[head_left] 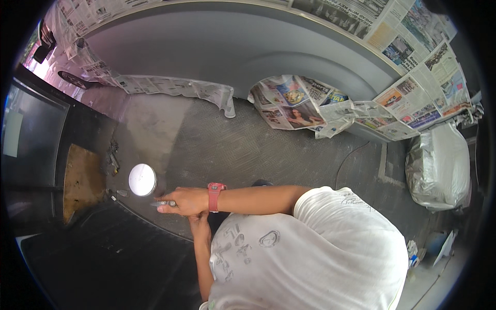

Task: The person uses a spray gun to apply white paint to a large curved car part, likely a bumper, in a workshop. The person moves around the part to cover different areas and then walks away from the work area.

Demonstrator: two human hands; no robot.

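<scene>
My right arm reaches across to the left, a red watch [216, 197] on its wrist. At its end my right hand [185, 201] is closed around a small grey, metallic-looking tool [166, 204], whose kind is too small to make out. Just beyond the fingertips stands a round tin [142, 180], its bright white top facing up. Below the right wrist is my left hand [199, 226], its fingers mostly hidden behind that wrist. Whether it holds anything does not show.
A grey vehicle panel [206, 46] edged with newspaper [297, 106] spans the far side. A silver-covered bulky object [436, 168] stands at right. At left are a brown board [82, 181], dark panels [103, 253] and small loose items [112, 157] on the dark floor [248, 150].
</scene>
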